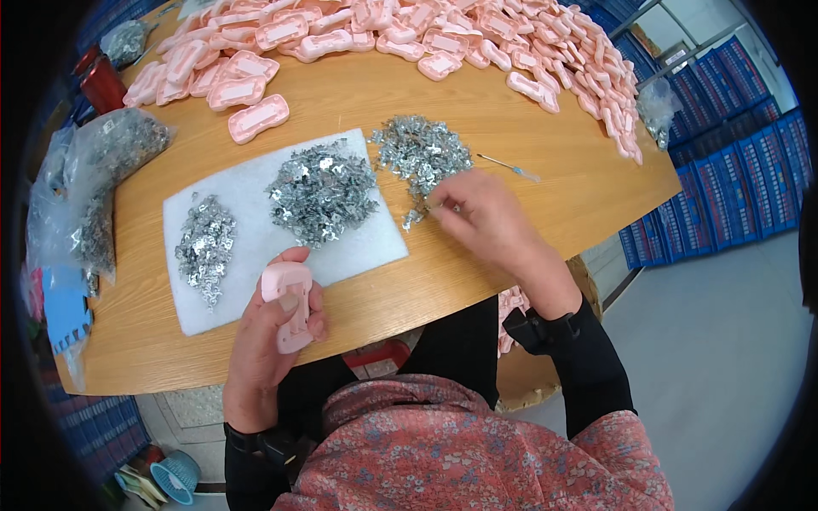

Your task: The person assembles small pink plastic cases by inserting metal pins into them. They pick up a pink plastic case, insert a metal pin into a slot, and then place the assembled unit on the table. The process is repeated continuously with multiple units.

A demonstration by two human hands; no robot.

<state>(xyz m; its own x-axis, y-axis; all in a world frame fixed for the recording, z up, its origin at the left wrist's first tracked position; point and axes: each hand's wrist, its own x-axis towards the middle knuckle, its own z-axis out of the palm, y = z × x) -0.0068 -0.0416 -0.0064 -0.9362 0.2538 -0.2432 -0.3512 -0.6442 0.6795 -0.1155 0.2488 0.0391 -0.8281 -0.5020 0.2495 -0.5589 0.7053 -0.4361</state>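
Note:
My left hand is closed round a pink plastic casing, held at the table's near edge with its hollow side up and my thumb across it. Further right, my right hand reaches over the near end of a pile of small silver metal clips. Its thumb and forefinger are curled together at the clips; whatever lies between the fingertips is too small to make out. A bigger heap of metal clips and a smaller one lie on a white foam sheet between my hands and on the left.
Many pink casings are piled along the table's far side. Plastic bags of metal parts and a red container stand at the left. A thin screwdriver-like tool lies right of the clips. Blue crates are stacked beyond the right edge.

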